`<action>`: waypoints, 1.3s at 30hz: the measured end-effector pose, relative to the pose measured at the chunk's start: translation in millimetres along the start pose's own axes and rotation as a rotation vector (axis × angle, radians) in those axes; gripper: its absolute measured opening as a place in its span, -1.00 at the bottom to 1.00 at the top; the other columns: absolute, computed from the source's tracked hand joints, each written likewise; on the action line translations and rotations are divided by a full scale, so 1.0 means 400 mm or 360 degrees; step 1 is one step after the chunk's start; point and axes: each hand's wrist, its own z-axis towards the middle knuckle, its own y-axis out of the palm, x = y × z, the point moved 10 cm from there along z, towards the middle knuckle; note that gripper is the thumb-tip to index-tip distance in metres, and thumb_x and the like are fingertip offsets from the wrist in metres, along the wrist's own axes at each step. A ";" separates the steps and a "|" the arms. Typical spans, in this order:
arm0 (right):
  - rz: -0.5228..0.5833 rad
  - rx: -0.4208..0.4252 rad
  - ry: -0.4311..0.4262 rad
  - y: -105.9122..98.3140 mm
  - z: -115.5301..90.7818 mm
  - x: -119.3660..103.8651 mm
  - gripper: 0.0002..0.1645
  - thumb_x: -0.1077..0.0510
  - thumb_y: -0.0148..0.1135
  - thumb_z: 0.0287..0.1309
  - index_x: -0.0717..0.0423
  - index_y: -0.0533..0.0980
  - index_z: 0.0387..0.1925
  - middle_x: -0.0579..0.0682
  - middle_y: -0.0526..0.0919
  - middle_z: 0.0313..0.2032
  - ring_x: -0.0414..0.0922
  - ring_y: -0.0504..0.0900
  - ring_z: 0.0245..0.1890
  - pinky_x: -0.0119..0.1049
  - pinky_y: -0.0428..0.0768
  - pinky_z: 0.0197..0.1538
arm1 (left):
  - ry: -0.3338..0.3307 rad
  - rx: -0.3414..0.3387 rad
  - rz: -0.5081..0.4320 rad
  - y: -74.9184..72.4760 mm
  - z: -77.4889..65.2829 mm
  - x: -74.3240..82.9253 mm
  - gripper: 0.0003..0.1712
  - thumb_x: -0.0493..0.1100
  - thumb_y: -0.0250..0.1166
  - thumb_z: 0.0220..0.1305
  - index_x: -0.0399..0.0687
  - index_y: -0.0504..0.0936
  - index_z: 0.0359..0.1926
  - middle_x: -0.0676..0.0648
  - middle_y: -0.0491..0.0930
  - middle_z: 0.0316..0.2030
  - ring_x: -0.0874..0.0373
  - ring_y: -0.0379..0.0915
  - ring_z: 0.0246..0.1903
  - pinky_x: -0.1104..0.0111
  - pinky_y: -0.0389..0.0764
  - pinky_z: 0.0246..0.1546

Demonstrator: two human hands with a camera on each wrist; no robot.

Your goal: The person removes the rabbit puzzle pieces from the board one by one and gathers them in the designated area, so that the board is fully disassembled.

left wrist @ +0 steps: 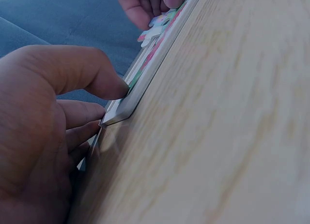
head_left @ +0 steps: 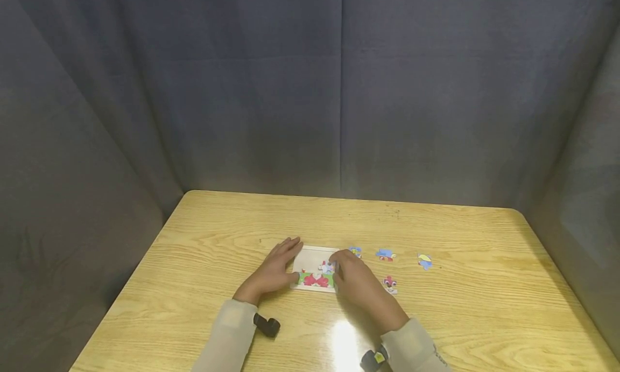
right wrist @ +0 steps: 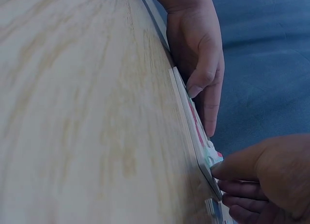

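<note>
A white-framed puzzle tray (head_left: 310, 256) lies on the table, its lower part filled by joined pieces (head_left: 316, 280) with red shapes on green. My left hand (head_left: 272, 271) steadies the tray's left side, fingers extended along the edge. In the left wrist view, its thumb (left wrist: 114, 83) presses the near corner. At the tray's right side my right hand (head_left: 362, 281) pinches a white and blue jigsaw piece (head_left: 326, 267), partly hidden by the fingers. That piece stands slightly proud of the tray in the left wrist view; whether it is seated I cannot tell.
To the right lie loose jigsaw pieces: a blue one (head_left: 356, 250) beside the right hand, a blue and red one (head_left: 386, 254), a yellow and blue one (head_left: 425, 261) and a red one (head_left: 389, 284) near the wrist. Dark curtains (head_left: 339, 119) surround the wooden table (head_left: 208, 221).
</note>
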 end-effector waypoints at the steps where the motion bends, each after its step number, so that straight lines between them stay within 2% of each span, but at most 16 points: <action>1: -0.0006 0.0000 -0.0002 0.000 0.001 0.000 -0.62 0.28 0.19 0.24 0.25 0.48 0.09 0.08 0.53 0.04 -0.20 0.51 -0.27 -0.28 0.61 -0.09 | 0.0001 0.0002 0.0002 0.000 0.001 0.000 -0.04 -0.15 0.25 0.02 0.00 0.14 0.50 0.05 -0.04 0.51 0.05 -0.33 0.50 -0.14 -0.16 0.40; 4: 0.0005 -0.0013 0.0016 0.001 0.002 0.003 -0.62 0.28 0.18 0.25 0.24 0.46 0.11 0.03 0.53 -0.03 -0.23 0.47 -0.34 -0.33 0.60 -0.16 | 0.0003 0.0001 -0.0006 -0.001 0.000 0.001 -0.04 -0.15 0.25 0.02 -0.02 0.14 0.49 0.04 -0.05 0.51 0.03 -0.34 0.50 -0.15 -0.16 0.40; 8: 0.0032 -0.0024 0.0061 0.003 0.002 0.010 -0.62 0.27 0.16 0.26 0.23 0.46 0.11 0.01 0.53 -0.05 -0.21 0.48 -0.31 -0.28 0.60 -0.13 | 0.0004 -0.0008 -0.0010 -0.002 -0.003 0.006 -0.04 -0.14 0.25 0.02 -0.02 0.14 0.49 0.03 -0.05 0.52 0.01 -0.34 0.50 -0.15 -0.19 0.40; 12: 0.0017 -0.0022 0.0051 0.004 0.000 0.009 -0.62 0.26 0.18 0.26 0.22 0.47 0.11 0.04 0.54 -0.01 -0.17 0.52 -0.25 -0.22 0.61 -0.06 | 0.0005 -0.0008 0.0007 0.000 -0.004 0.007 -0.04 -0.13 0.25 0.01 -0.02 0.14 0.49 0.01 -0.04 0.51 0.01 -0.33 0.50 -0.13 -0.18 0.41; 19: -0.0001 -0.0003 0.0036 0.002 -0.002 0.008 -0.62 0.26 0.19 0.26 0.18 0.50 0.12 0.07 0.52 0.06 -0.02 0.58 -0.02 -0.12 0.61 0.06 | -0.0008 -0.0008 0.0000 -0.001 -0.004 0.007 -0.04 -0.13 0.25 0.00 -0.01 0.15 0.49 0.03 -0.04 0.51 0.03 -0.34 0.50 -0.13 -0.20 0.41; 24: -0.0001 0.0002 0.0022 0.002 -0.001 0.008 -0.61 0.27 0.19 0.25 0.19 0.49 0.11 0.04 0.54 -0.01 -0.11 0.58 -0.16 -0.21 0.63 -0.04 | -0.0002 -0.0006 -0.0016 -0.003 -0.005 0.009 -0.04 -0.14 0.25 0.01 -0.03 0.15 0.49 0.03 -0.03 0.51 0.00 -0.34 0.50 -0.15 -0.20 0.40; 29: 0.0018 -0.0014 0.0027 0.004 -0.003 0.009 -0.61 0.26 0.19 0.26 0.20 0.47 0.12 -0.02 0.53 -0.12 -0.22 0.47 -0.33 -0.35 0.59 -0.21 | 0.0003 -0.0015 -0.0015 -0.002 -0.010 0.012 -0.05 -0.13 0.24 0.03 -0.03 0.15 0.49 0.02 -0.04 0.51 -0.02 -0.33 0.50 -0.17 -0.19 0.40; 36: 0.0006 -0.0007 0.0031 0.003 -0.001 0.008 -0.62 0.25 0.19 0.26 0.22 0.50 0.10 0.02 0.55 -0.07 -0.21 0.48 -0.31 -0.31 0.61 -0.16 | 0.0002 -0.0002 -0.0004 -0.003 -0.008 0.011 -0.05 -0.14 0.23 0.02 -0.03 0.15 0.49 0.03 -0.03 0.51 0.00 -0.32 0.50 -0.14 -0.18 0.40; 39: -0.0009 0.0010 0.0024 0.001 0.000 0.008 -0.63 0.25 0.20 0.25 0.22 0.51 0.09 0.04 0.55 -0.03 -0.18 0.53 -0.25 -0.24 0.64 -0.09 | 0.0004 -0.0007 -0.0013 -0.006 -0.005 0.014 -0.05 -0.14 0.24 0.03 -0.03 0.15 0.49 0.03 -0.04 0.51 0.00 -0.33 0.50 -0.13 -0.18 0.41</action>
